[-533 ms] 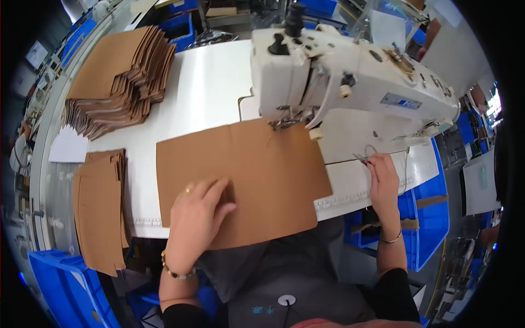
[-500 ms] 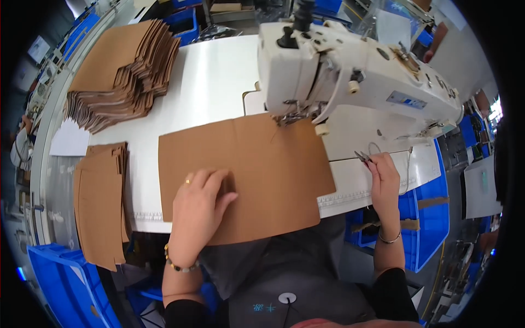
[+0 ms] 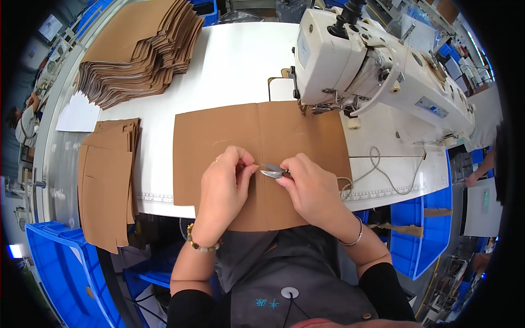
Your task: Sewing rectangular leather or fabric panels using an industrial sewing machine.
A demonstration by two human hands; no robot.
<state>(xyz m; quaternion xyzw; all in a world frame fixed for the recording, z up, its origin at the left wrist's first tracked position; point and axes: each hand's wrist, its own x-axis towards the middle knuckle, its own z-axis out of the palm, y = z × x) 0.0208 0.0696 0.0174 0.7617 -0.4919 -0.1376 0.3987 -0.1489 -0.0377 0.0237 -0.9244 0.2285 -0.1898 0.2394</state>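
Note:
A brown sheet-like panel [image 3: 219,131] lies flat on the white sewing table, with a straight line running down its middle and its far right part beside the sewing machine's needle area. My left hand [image 3: 225,180] is over the panel, thumb and forefinger pinched; whatever is between them is too small to name. In my right hand [image 3: 317,188] is a pair of thread snips [image 3: 272,173], blades apart and pointing at the left fingertips, close to the middle line. A grey cord [image 3: 385,177] trails over the table from beside my right hand.
The white sewing machine [image 3: 333,54] stands at the far right. A tall stack of brown panels [image 3: 128,54] is at the far left, with a smaller pile [image 3: 106,180] nearer. Blue bins [image 3: 71,273] flank the table. Another person's arm [image 3: 481,167] shows at the right edge.
The panel's notched corner has gone from lower right to lower left, and the middle line shows plainly. My right hand has brought the snips leftward to my left hand, whose fingers are now pinched.

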